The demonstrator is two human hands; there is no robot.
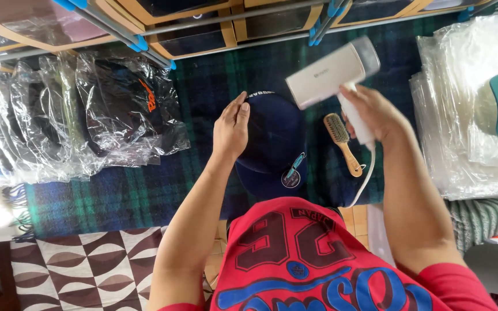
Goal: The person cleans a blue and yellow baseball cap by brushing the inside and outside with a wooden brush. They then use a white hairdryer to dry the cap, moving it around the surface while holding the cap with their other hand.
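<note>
We have the navy cap [275, 147] lying flat on the plaid blanket [116, 196], straight ahead of us at twelve o'clock, its long axis running from the back band at twelve down to the brim at six, nearest our chest. Our left hand [231, 128] rests on the cap's nine o'clock side, open and flat, fingers together and pointing to twelve, gripping nothing, only pressing the crown. Our right hand [373, 112] is closed around the handle of a white handheld steamer [332, 72], which hangs over the cap's one o'clock edge, its head tilted towards ten o'clock; we cannot tell whether it touches the cloth. So the left hand is the nearer one, already on the cap, with the steamer just above and to the right.

The cap is dark blue, smooth-crowned, with a round sticker on the brim at about five o'clock. A wooden brush [341, 141] lies just beside it at three o'clock. Bagged caps [87, 115] are stacked at nine o'clock, well apart.
</note>
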